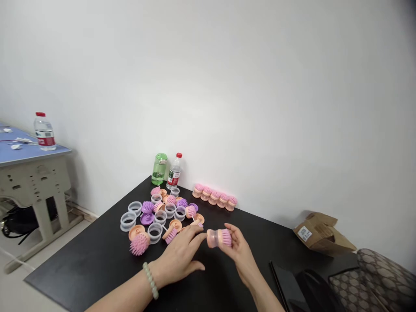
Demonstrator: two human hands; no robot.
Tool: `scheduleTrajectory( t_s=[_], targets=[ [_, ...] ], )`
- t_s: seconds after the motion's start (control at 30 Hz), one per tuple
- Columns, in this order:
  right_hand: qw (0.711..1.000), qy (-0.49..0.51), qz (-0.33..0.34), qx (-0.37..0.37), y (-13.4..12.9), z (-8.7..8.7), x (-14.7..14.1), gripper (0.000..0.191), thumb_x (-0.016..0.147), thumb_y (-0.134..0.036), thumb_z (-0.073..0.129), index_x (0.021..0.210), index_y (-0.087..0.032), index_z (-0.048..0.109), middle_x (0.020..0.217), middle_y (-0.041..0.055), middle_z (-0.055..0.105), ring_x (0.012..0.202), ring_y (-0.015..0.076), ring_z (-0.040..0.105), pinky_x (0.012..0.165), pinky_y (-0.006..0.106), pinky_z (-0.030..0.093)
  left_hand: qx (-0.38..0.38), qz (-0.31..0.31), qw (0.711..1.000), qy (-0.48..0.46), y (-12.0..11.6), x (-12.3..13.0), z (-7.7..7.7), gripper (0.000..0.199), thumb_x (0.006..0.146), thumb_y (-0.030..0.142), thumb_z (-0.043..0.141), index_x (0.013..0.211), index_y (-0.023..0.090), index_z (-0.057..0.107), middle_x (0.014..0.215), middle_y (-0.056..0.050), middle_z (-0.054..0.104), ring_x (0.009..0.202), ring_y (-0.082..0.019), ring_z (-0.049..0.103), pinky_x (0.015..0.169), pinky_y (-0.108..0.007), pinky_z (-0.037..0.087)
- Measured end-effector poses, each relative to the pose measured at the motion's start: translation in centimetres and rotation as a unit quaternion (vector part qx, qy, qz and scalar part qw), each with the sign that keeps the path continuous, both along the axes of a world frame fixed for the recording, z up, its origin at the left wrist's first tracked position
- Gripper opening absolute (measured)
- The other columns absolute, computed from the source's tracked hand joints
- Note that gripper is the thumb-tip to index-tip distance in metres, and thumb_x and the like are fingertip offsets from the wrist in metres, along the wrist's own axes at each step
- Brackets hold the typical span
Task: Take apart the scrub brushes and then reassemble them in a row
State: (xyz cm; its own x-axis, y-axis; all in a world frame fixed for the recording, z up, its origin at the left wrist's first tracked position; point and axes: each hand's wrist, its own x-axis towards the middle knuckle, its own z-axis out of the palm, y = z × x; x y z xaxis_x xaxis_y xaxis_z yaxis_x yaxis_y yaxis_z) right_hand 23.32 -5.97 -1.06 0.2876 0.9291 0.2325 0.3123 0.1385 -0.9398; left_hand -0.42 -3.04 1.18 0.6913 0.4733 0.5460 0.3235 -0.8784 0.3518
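Observation:
In the head view my right hand [240, 251] grips a small round brush [213, 238] by its pink bristle end. The brush lies sideways in the grip, with a clear ring round its middle and a peach cap facing left. My left hand [183, 253], with a beaded bracelet at the wrist, is open with fingers stretched out; its fingertips are close to the peach end, and I cannot tell whether they touch it. Beyond that hand lie clear plastic rings [155, 233], a pink bristle head [139, 244], purple bristle heads [147, 207] and peach caps [175, 225], partly hidden by the fingers.
Several pink-topped brushes [213, 198] stand in a row by the wall. A green bottle [159, 169] and a water bottle [174, 171] stand at the back corner of the black table [97, 264]. To the right are a torn cardboard box [321, 234] and a patterned bag [383, 277].

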Motion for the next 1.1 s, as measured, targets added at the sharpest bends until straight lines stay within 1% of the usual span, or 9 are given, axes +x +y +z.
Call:
scheduleTrajectory(
  t_s=[0.17, 0.27, 0.37, 0.63, 0.73, 0.83, 0.9, 1.0, 1.1],
  targets=[
    [0.987, 0.136, 0.082, 0.032, -2.7, -0.5, -5.1, 0.069, 0.068, -0.048, 0.082, 0.127, -0.023, 0.055, 0.116, 0.0104, 0.068, 0.106, 0.0286, 0.068, 0.092, 0.04, 0.054, -0.002, 0.006, 0.999, -0.033, -0.1, 0.3, -0.1, 0.054, 0.079, 0.033, 0.08, 0.122, 0.016, 0.053, 0.123, -0.015, 0.061, 0.118, -0.031, 0.057, 0.1, -0.046, 0.05],
    [0.982, 0.158, 0.098, 0.033, -3.2, -0.7, -5.6, 0.066, 0.068, -0.049, 0.082, 0.124, -0.025, 0.057, 0.12, 0.0103, 0.066, 0.109, 0.0291, 0.067, 0.093, 0.04, 0.054, 0.018, 0.013, 0.998, -0.053, -0.2, 0.6, -0.3, 0.025, 0.089, 0.023, 0.065, 0.111, 0.017, 0.055, 0.106, -0.01, 0.064, 0.1, -0.025, 0.061, 0.089, -0.04, 0.053],
    [0.981, 0.154, 0.121, 0.014, -3.3, -0.8, -5.1, 0.06, 0.072, -0.052, 0.079, 0.121, -0.024, 0.059, 0.119, 0.0107, 0.068, 0.109, 0.0295, 0.067, 0.092, 0.04, 0.054, 0.046, -0.001, 0.997, -0.065, -0.4, 0.9, -0.6, 0.013, 0.094, 0.019, 0.053, 0.107, 0.018, 0.055, 0.104, -0.009, 0.064, 0.096, -0.023, 0.06, 0.085, -0.037, 0.052],
    [0.994, -0.017, 0.104, -0.007, -3.3, -0.8, -4.3, 0.035, 0.079, -0.043, 0.071, 0.105, -0.019, 0.067, 0.089, 0.0042, 0.073, 0.079, 0.024, 0.068, 0.074, 0.034, 0.055, 0.045, 0.003, 0.998, -0.042, -0.8, 1.4, -1.3, 0.017, 0.089, 0.018, 0.059, 0.106, 0.018, 0.055, 0.103, -0.009, 0.063, 0.092, -0.022, 0.059, 0.081, -0.034, 0.053],
    [0.993, -0.068, 0.086, 0.04, -3.3, -0.9, -3.9, 0.035, 0.073, -0.034, 0.075, 0.105, -0.021, 0.069, 0.095, 0.0048, 0.075, 0.084, 0.0263, 0.07, 0.079, 0.037, 0.057, 0.032, 0.004, 0.999, -0.03, -0.5, 1.6, -1.7, 0.025, 0.084, 0.013, 0.063, 0.107, 0.018, 0.056, 0.104, -0.008, 0.064, 0.094, -0.022, 0.06, 0.083, -0.034, 0.053],
    [0.983, -0.106, 0.101, 0.107, -3.1, -1.4, -3.3, 0.038, 0.072, -0.028, 0.076, 0.11, -0.025, 0.071, 0.114, 0.007, 0.072, 0.108, 0.0304, 0.067, 0.098, 0.042, 0.052, 0.006, 0.027, 1.0, -0.014, -0.1, 1.9, -1.8, 0.028, 0.077, 0.014, 0.07, 0.102, 0.018, 0.058, 0.101, -0.007, 0.064, 0.091, -0.022, 0.061, 0.08, -0.033, 0.053],
    [0.985, -0.087, 0.097, 0.115, -2.8, -1.7, -2.8, 0.049, 0.071, -0.028, 0.078, 0.119, -0.028, 0.067, 0.129, 0.0078, 0.066, 0.121, 0.0314, 0.062, 0.103, 0.045, 0.05, 0.001, 0.04, 0.999, 0.007, 0.1, 2.1, -1.2, 0.029, 0.076, 0.017, 0.073, 0.101, 0.019, 0.059, 0.099, -0.006, 0.064, 0.088, -0.022, 0.062, 0.077, -0.032, 0.053],
    [0.994, 0.02, 0.074, 0.076, -2.6, -1.8, -2.0, 0.069, 0.07, -0.037, 0.08, 0.134, -0.027, 0.054, 0.134, 0.011, 0.063, 0.119, 0.031, 0.064, 0.095, 0.043, 0.056, 0.016, 0.039, 0.999, 0.032, 0.3, 2.6, 0.4, 0.027, 0.081, 0.018, 0.07, 0.106, 0.019, 0.059, 0.105, -0.007, 0.062, 0.093, -0.022, 0.061, 0.078, -0.032, 0.052],
    [0.993, 0.078, 0.09, 0.018, -2.8, -1.0, -1.7, 0.055, 0.081, -0.054, 0.07, 0.124, -0.022, 0.06, 0.114, 0.011, 0.072, 0.102, 0.0297, 0.071, 0.086, 0.04, 0.059, 0.032, 0.027, 0.998, 0.042, 0.2, 3.3, 2.0, 0.023, 0.084, 0.013, 0.064, 0.106, 0.018, 0.058, 0.107, -0.008, 0.062, 0.097, -0.022, 0.059, 0.081, -0.031, 0.051]
  ],
)
